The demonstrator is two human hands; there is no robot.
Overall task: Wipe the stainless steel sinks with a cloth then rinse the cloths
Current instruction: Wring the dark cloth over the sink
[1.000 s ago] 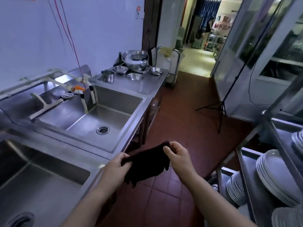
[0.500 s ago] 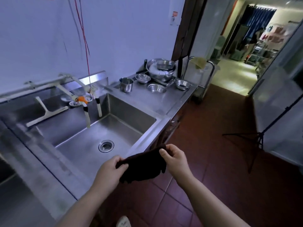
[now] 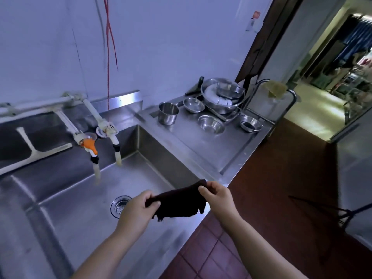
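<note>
Above the front right corner of the steel sink [image 3: 84, 200], a dark cloth [image 3: 178, 204] is stretched between two hands. Left hand [image 3: 134, 210] pinches one end, right hand [image 3: 218, 198] pinches the other. Below lies the drain [image 3: 118, 206]; behind, two taps [image 3: 94, 156]; farther right, metal bowls [image 3: 211, 123] on the counter [image 3: 201, 154].

Pale blue wall [image 3: 181, 37], red tiled floor [image 3: 281, 188], dark wooden doorframe [image 3: 259, 39], brightly lit room beyond.

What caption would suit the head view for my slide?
Both hands, left hand and right hand, hold a dark cloth above the steel sink.
</note>
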